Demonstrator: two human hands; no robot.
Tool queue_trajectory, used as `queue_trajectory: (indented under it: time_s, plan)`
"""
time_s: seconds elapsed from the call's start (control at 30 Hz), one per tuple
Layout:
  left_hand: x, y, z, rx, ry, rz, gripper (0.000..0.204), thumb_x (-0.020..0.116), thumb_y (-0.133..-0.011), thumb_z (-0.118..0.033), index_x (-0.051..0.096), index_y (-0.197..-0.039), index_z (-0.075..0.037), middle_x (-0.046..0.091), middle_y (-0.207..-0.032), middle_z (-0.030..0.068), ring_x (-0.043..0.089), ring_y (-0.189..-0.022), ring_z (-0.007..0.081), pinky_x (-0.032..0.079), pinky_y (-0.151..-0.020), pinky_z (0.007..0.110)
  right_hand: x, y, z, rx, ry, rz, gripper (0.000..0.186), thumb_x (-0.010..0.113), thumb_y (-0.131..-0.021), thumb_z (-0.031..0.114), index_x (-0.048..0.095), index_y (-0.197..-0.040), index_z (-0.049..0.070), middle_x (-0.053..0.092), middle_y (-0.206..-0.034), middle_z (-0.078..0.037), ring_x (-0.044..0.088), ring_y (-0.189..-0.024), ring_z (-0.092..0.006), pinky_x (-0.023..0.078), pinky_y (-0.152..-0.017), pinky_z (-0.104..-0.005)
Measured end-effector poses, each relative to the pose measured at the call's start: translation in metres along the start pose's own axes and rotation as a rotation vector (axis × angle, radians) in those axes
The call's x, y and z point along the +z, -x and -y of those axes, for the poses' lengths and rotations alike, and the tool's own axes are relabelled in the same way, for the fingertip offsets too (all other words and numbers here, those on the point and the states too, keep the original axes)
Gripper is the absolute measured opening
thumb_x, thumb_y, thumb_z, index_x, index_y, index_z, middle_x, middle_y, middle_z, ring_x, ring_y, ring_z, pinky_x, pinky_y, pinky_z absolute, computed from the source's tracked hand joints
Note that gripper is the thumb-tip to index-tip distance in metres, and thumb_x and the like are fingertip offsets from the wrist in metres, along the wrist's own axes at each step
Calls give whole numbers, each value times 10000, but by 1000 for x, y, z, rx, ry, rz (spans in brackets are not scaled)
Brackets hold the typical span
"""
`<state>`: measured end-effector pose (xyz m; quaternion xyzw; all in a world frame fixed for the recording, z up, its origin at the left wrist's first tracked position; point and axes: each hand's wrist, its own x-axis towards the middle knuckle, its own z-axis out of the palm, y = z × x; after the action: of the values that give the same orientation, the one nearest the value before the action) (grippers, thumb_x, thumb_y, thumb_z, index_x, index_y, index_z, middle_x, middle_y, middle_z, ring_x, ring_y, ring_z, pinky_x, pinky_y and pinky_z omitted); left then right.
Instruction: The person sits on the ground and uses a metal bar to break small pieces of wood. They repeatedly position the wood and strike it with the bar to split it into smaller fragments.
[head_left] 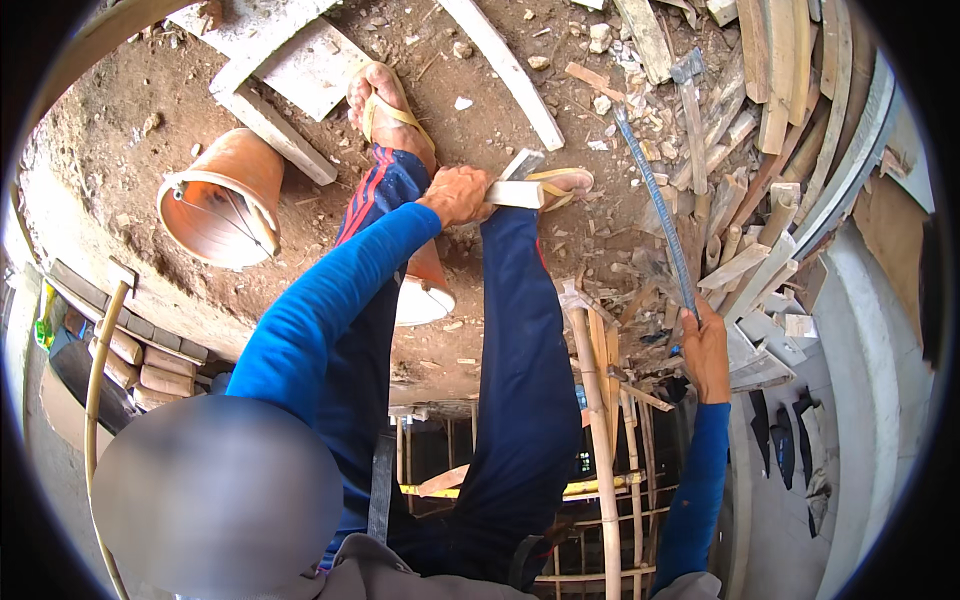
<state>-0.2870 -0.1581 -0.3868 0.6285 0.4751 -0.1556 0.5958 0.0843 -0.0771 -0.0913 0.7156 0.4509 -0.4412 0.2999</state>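
My left hand [458, 197] is closed round a short pale wooden block [518, 197], held over my legs near a sandalled foot. A grey flat piece [523, 162] sticks up behind the block; I cannot tell if they are joined. My right hand [704, 350], out to the right, is closed on the lower end of a long, narrow blue-grey strip or rod [655, 190], whose far end reaches up to the wood scraps on the dirt. An orange bucket [421, 300] is partly hidden under my left arm.
Another orange bucket [225, 175] lies on its side at left. White planks [500, 70] lie ahead. A pile of timber offcuts [770, 80] fills the right. Bamboo poles [600, 450] stand below me, stacked blocks [160, 375] at lower left. A blurred patch covers the lower left.
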Motion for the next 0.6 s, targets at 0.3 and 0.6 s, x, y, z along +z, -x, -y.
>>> queue_trajectory:
  time_s: [0.3, 0.6]
  plan:
    - [-8, -70, 7, -305, 582, -305, 779, 792, -892, -503, 596, -1357, 91, 660, -1307, 328, 667, -1219, 429, 553, -1013, 502, -23, -16, -17, 13, 108, 23, 385, 572, -1053, 138, 609, -1386, -53, 708, -1039, -299, 686, -928, -375, 527, -897, -417]
    - [-32, -154, 16, -427, 1250, -813, 648, 813, -916, -366, 543, -1294, 85, 653, -1239, 280, 731, -985, 329, 658, -785, 404, 3, -24, -75, -169, -3, -109, 367, 581, -1059, 140, 620, -1390, -13, 704, -956, -264, 654, -817, -350, 520, -807, -426]
